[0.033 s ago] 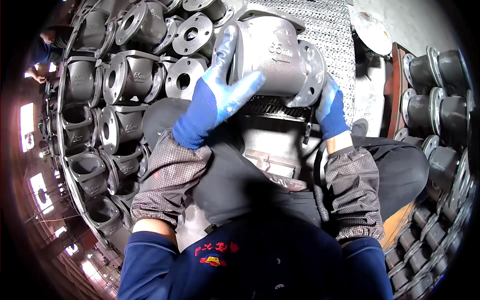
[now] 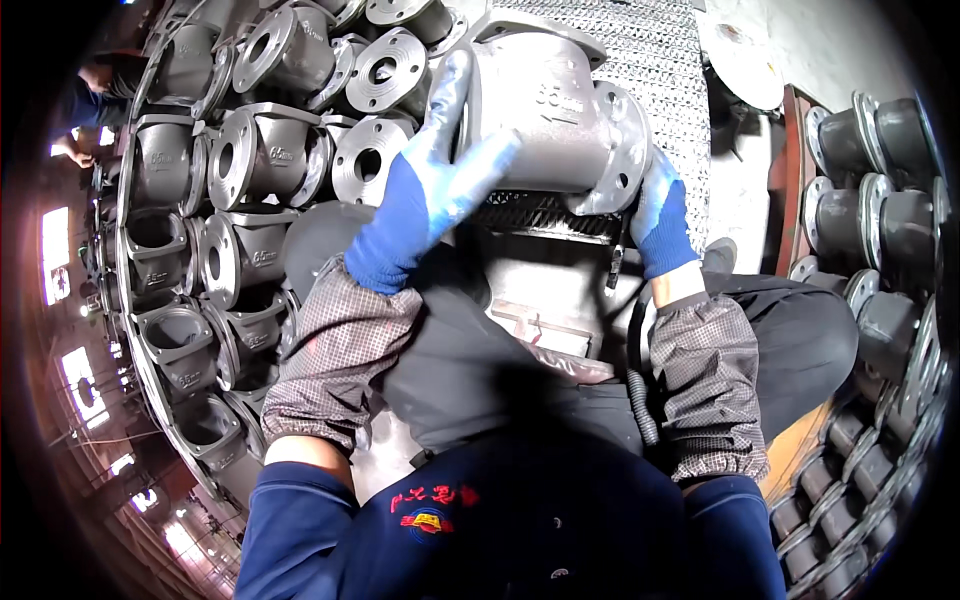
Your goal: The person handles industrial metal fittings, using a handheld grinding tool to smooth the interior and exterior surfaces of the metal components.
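Patterned metal surface [image 2: 680,70], bare along right edge; grey casting [image 2: 545,125] between hands [image 2: 435,180] [image 2: 661,205]

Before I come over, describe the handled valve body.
Find the silver textured metal surface. At its near end is a grey flanged valve body. Unlike the similar valve bodies at left, it is between the blue-gloved left hand and right hand.

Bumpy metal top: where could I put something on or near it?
Right of the big grey casting, beyond the right hand, the bumpy metal top looks bare, out to its edge near the pale round disc. Pale floor shows between that disc and the dark castings at far right. The left is crowded with packed grey castings.
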A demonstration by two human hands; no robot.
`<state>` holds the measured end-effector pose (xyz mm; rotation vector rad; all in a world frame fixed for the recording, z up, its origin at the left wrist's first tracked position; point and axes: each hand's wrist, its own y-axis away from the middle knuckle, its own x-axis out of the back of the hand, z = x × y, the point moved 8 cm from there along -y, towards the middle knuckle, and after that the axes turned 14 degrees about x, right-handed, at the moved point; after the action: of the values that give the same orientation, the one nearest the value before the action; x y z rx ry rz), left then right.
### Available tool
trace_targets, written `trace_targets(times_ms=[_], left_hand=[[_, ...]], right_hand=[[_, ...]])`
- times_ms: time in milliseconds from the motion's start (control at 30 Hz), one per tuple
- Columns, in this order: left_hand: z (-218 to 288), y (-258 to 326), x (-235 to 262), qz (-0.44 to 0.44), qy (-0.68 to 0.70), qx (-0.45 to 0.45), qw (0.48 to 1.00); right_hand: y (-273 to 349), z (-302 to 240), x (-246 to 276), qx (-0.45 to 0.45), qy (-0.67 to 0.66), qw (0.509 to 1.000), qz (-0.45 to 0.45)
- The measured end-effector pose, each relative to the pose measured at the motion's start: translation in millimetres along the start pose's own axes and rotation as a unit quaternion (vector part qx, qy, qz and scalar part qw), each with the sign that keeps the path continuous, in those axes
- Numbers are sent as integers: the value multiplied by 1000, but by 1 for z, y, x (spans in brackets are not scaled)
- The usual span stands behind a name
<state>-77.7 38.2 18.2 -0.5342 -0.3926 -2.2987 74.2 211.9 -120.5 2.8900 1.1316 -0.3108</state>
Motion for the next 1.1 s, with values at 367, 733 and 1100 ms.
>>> trace_targets(times_ms=[367,733,1100], left_hand=[[-73,-7,40,97,39,24,994],[-87,2,51,121,-55,-18,991],[-52,14,24,53,127,147,979]], right_hand=[[1,5,-42,13,-27,983,182],[1,-11,-50,63,143,977,144],[34,18,-14,33,106,982,150]])
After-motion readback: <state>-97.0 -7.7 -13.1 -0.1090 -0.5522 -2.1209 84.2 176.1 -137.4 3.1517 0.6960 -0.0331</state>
